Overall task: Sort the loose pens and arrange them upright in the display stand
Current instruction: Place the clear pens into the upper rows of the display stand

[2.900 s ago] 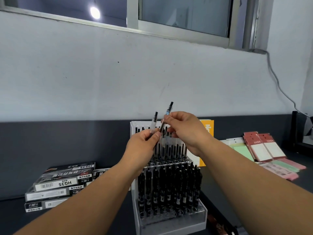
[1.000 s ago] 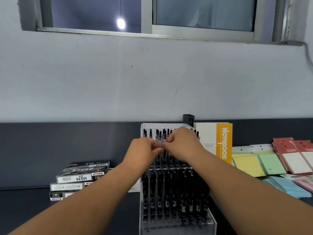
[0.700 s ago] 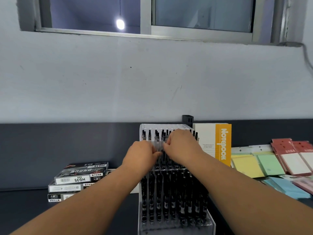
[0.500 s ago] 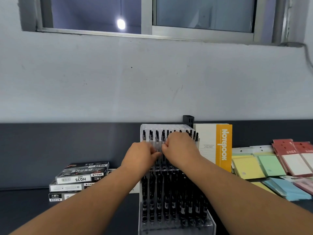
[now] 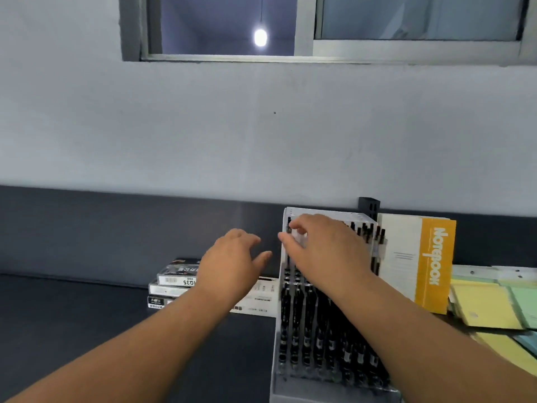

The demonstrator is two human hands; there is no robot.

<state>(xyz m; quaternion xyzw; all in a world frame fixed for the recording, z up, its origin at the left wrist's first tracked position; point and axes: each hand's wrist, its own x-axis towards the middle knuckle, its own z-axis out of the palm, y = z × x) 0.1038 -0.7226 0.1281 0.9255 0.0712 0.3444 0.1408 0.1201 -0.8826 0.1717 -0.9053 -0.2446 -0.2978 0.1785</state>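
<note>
Head view: a tiered clear display stand (image 5: 305, 395) sits on a dark worktop (image 5: 87, 330) against a grey wall. It is packed with rows of black pens (image 5: 319, 330) standing upright.

The person's right hand (image 5: 325, 251) reaches over the stand's upper tiers. Its thumb and forefinger are curled in and seem to pinch the top of the corner pen (image 5: 288, 223), which stands in the stand's back-left slot. Slight blur makes the contact hard to confirm. The left hand (image 5: 232, 263) hovers just left of the stand, fingers (image 5: 263, 257) spread and loose, holding nothing.

Left of the stand, behind the left hand, lies a stack of pen boxes (image 5: 174, 283). Touching or nearly touching the stand's right side is an upright orange notebook (image 5: 436, 266). Further right lie pastel paper pads (image 5: 488, 309).

The pens are probably light, stiff and smooth, so they could slip. A fingertip pinch near the cap, where each pen rises above its neighbours, looks like the best hold. The slots are tight, so a tilted pen may knock the ones beside it.

The stand's left side and the space above it are open for the hands. The right side is hemmed in by the notebook, and the back by the wall.
</note>
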